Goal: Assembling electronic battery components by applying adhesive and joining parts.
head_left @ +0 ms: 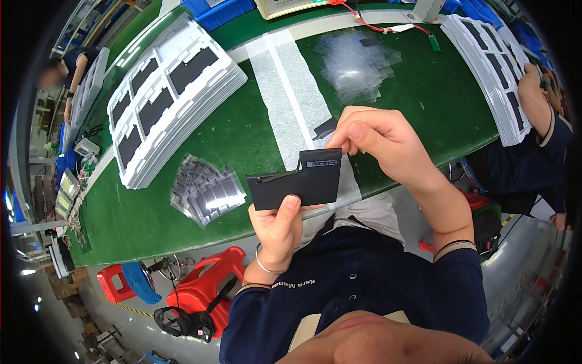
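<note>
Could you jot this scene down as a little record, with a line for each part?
Left hand: grips a black piece, thumb on its face
Right hand: fingertips by the piece's upper right corner; contact unclear
Table: green, with a white strip
Trays: white stacks left and right
Films: piles at left and beyond the right hand
Floor: red stool

Bright, fairly even light covers the glossy green table (436, 103), with white glare on the fanned transparent plastic sheets (203, 188) and heaped clear film squares (354, 70). Fisheye distortion bows the table's edge; black swallows the corners. The flat black notched pack (303, 187) is sharp, the rim softer.
</note>
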Tool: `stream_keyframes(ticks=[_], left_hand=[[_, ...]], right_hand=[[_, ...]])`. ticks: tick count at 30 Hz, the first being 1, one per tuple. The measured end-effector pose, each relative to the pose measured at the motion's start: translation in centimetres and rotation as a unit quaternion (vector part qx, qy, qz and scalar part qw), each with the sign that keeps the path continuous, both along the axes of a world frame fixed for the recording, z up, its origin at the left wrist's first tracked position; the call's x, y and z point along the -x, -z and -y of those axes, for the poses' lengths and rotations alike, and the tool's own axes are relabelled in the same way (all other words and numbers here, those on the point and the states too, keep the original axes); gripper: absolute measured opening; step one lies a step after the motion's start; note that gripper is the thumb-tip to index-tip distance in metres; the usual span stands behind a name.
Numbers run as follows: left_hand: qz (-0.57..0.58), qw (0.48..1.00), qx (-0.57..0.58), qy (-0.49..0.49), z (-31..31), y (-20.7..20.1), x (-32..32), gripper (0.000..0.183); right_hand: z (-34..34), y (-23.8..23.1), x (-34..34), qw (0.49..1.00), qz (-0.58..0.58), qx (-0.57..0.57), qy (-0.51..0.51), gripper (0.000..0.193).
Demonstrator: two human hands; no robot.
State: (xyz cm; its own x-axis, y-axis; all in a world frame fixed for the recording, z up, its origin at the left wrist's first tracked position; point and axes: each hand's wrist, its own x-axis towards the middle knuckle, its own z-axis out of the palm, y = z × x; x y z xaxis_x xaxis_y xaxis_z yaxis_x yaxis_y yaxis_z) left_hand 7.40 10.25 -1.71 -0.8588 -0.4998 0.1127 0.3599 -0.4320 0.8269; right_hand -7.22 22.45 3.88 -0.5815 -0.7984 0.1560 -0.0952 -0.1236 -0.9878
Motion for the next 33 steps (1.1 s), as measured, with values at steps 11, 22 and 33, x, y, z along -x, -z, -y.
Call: stream_keyframes(ticks=[11,22,33], left_hand=[[0.001,0.999,-0.043,-0.023,-1.1,-0.3,0.1,0.033],[-0.029,0.997,-0.064,0.026,0.1,-0.8,-0.2,0.026],[0.05,0.995,-0.08,0.019,0.1,-1.8,-0.3,0.029]], right_hand=[[0.6,0.5,0.1,0.999,-0.036,-0.01,-0.009,0.028],[0.2,-0.1,1.3,0.891,-0.439,0.106,0.039,0.018],[-0.6,-0.8,1.0,0.688,-0.723,0.041,0.056,0.01]])
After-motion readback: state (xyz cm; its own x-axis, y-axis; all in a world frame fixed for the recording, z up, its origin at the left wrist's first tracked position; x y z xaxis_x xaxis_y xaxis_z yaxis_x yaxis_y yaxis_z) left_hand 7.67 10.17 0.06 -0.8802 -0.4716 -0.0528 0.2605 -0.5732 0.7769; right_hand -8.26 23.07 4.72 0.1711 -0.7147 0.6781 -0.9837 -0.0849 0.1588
